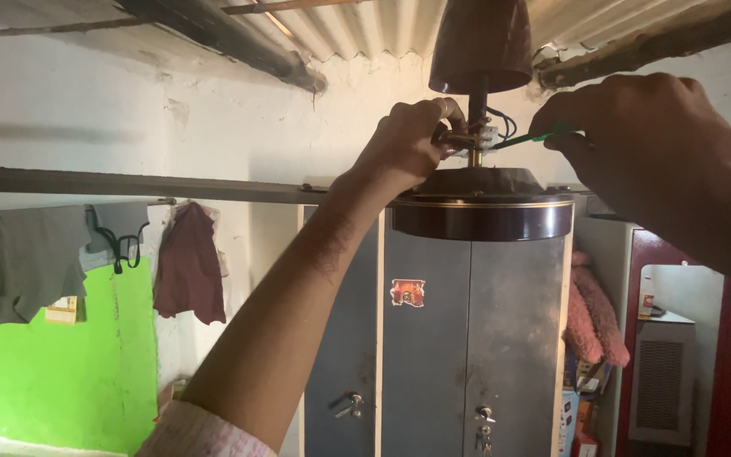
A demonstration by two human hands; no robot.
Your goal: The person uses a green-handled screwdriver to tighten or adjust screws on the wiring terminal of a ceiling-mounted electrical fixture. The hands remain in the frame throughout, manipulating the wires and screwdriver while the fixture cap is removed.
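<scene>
We are reaching both hands up to a dark brown ceiling fan (pixel 481 207) hanging from a corrugated roof (pixel 357 30). Our left hand (pixel 406 145) is clenching its grip around the brass-coloured fitting (pixel 458 138) on the fan's down rod (pixel 477 103), fingers curled tight, with the thumb side pressing against the metal. Just to the right of that grip, a small white connector block (pixel 487 137) is sitting against the rod, with blue and dark wires (pixel 507 125) looping out beside it. Our right hand (pixel 636 140) is pinching a thin green tool (pixel 535 137), probably a screwdriver, whose tip is pointing left toward the connector; how far the fingers are closing around the handle we cannot tell fully, since the back of the hand is hiding them. Directly below both grips the round motor housing of the fan is spreading wide, and above them the brown canopy cup (pixel 480 42) is sitting on the rod near the roof. Further below the left grip, a grey steel cupboard (pixel 433 338) is standing with a small sticker on its door. Far to the left of the left grip, clothes (pixel 27 258) are hanging along a rail against a white and green wall (pixel 61 372).
</scene>
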